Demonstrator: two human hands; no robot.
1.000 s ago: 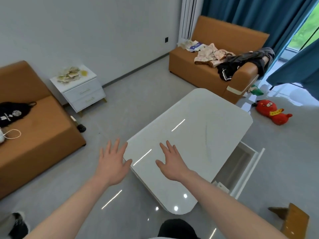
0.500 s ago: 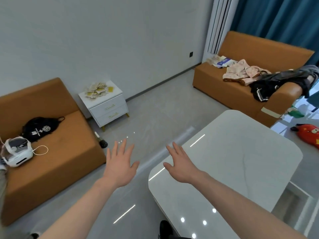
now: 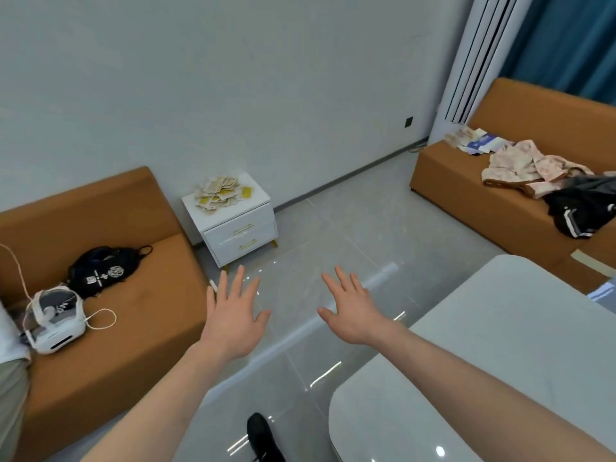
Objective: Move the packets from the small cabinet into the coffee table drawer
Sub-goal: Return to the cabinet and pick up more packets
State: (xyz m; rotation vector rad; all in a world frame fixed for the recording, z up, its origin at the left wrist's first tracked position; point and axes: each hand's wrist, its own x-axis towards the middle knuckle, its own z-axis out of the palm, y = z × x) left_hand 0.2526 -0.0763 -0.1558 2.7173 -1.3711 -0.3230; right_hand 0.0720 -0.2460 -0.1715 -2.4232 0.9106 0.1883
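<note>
Reaching toward the small cabinet (image 3: 233, 218): left hand (image 3: 231, 316) and right hand (image 3: 351, 313) both spread flat, holding nothing, presumably readied to gather. Packets (image 3: 220, 193) heaped on cabinet top. Bare floor (image 3: 350, 235) before cabinet; coffee table (image 3: 500, 345) edge near right of approach.

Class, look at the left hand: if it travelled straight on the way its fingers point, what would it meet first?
Probably the small white cabinet. The left hand is open, fingers aimed up the picture at its drawer fronts, with only bare floor between. Depth is unclear, so it might pass above toward the packets.
</note>
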